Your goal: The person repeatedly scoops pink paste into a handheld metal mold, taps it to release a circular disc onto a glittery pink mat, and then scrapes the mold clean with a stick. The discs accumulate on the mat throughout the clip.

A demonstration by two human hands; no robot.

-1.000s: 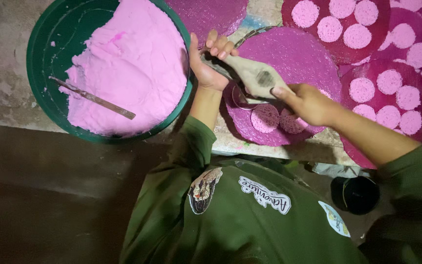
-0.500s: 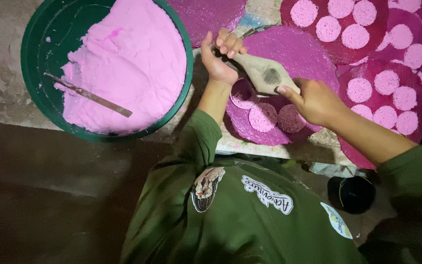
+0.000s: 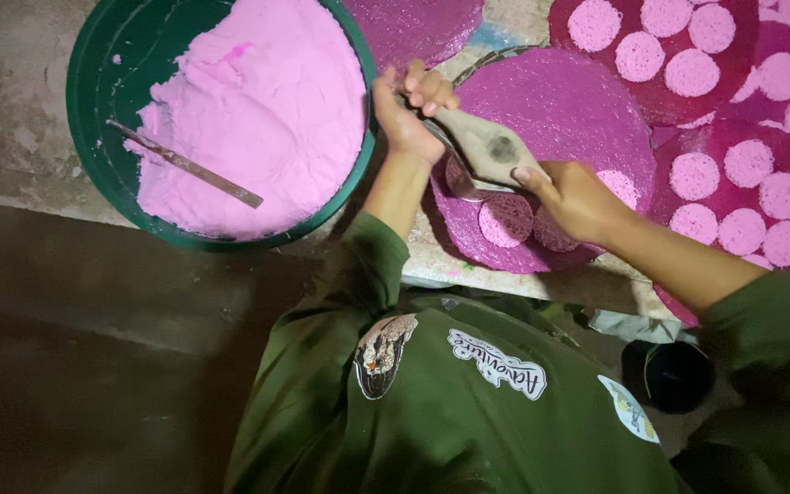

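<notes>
Shaping step: left hand (image 3: 406,117) and right hand (image 3: 571,194) both clench a flat grey pointed scoop (image 3: 486,146) over the magenta woven round tray (image 3: 587,101) — pink cakes (image 3: 505,220) beneath; releasing needs a steady tilt.

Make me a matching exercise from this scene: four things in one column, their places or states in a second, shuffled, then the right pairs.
Things:
1. round green plastic basin
2. thin brown wooden stick
3. grey leaf-shaped flat tool
4. small pale pink round cakes

Places or states:
A. gripped by left hand and right hand
B. lying on the pink paste
C. set out on dark magenta round mats
D. holding pink paste

Pairs: 1-D, 2-B, 3-A, 4-C
</notes>
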